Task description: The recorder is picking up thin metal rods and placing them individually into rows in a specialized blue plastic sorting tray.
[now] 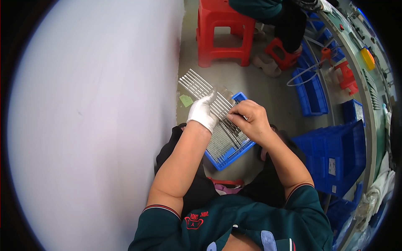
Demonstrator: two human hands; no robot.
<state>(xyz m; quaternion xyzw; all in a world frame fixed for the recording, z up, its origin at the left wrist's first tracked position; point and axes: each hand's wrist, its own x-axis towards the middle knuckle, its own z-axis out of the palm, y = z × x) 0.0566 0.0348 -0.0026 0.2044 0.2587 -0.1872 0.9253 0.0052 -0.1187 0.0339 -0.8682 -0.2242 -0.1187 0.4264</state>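
My left hand (203, 112), in a white glove, is closed round a fanned row of several thin metal rods (197, 84). The rods slant from the upper left down toward my bare right hand (250, 119). Thumb and forefinger of that right hand pinch together at the rods' lower right ends; whether they grip one rod or several I cannot tell. Beneath both hands is a blue plastic bin (220, 167), with more metal rods (218, 144) lying side by side in it. My hands hide part of the bin's far side.
A white wall (96, 125) stands close on my left. Ahead are a red stool (226, 53) and a seated person (289, 25). Along the right runs a green-topped workbench (356, 39), with blue bins (331, 154) below it. A green scrap (186, 100) lies on the floor.
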